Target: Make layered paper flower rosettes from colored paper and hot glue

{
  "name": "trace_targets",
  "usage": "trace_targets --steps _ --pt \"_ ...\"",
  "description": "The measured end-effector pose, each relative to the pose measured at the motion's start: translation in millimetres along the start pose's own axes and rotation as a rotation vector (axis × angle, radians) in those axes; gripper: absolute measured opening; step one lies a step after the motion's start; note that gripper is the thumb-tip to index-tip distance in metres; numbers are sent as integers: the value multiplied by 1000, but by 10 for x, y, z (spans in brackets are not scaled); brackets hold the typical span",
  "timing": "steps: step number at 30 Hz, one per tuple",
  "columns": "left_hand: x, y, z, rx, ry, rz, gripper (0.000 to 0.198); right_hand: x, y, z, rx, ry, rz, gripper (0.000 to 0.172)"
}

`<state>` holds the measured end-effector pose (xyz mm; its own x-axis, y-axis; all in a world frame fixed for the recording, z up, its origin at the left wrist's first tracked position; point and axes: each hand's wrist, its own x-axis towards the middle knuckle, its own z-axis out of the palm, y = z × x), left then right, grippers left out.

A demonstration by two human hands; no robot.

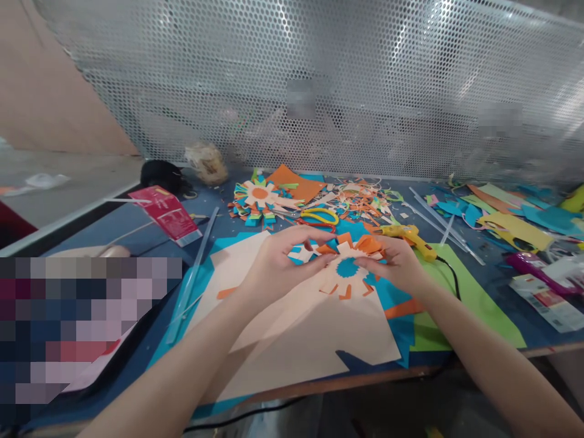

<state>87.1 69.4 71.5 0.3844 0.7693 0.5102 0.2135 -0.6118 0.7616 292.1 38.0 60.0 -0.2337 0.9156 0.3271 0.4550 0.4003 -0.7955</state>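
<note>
Between my hands is a layered paper flower [349, 267] with a blue centre and peach, orange and blue petals. My left hand [287, 255] pinches its left edge between thumb and fingers. On the other side my right hand [395, 261] grips it, thumb on the front near the blue centre. Peach paper sheets [292, 340] lie below, over blue paper. Scissors [319, 218] with yellow and red handles rest just beyond my fingers. A yellow glue gun [410, 237] lies beyond my right hand, its cord running across a green sheet [479, 304].
Another paper flower [260, 194] lies at the back, beside a pile of paper scraps [365, 198]. Clear glue sticks [194, 277] and a red packet [166, 213] are on the left. Coloured offcuts [515, 213] and a purple tool [542, 274] occupy the right. A perforated metal panel [319, 61] stands behind.
</note>
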Motion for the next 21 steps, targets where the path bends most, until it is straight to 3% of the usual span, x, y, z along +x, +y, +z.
trace_targets --steps 6,12,21 --pt "-2 17 20 -4 42 -40 19 -11 21 5 -23 25 21 21" --pt "-9 -8 27 26 60 23 12 -3 18 -9 -149 51 -59 22" --pt "-3 -10 40 26 45 91 8 7 9 -4 -134 55 -115 16"
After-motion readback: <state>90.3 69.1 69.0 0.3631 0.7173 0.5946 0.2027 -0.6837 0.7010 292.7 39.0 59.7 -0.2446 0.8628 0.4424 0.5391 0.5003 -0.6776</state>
